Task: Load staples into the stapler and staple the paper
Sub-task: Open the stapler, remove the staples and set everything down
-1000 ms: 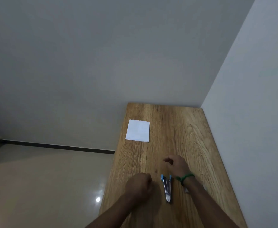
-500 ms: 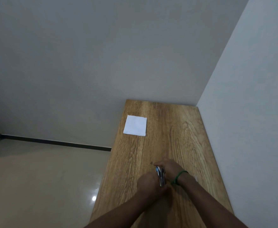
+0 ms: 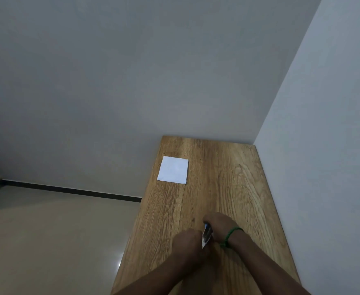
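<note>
- A second ago the stapler lay flat on the desk between two hands that had not taken it; now both hands have closed around it and it looks raised off the wood, though the underside is hidden.
- The right hand, with a green cord at the wrist, wraps the stapler from the far side; its fingers curl shut over the blue-tipped end.
- The left hand is bunched tight against the near end of the stapler, touching it; how its fingers grip cannot be made out, since the back of the hand covers them.
- Only a sliver of metal and a blue tip show between the two hands, so whether the stapler's top is swung open cannot be told.
- No staple strip can be picked out anywhere near the fingers.
- The white square of paper lies well beyond the fingers, near the left edge of the desk, untouched.
- Judged from this, the pick-up is done and loading is the step in hand; stapling the paper has not begun.
</note>
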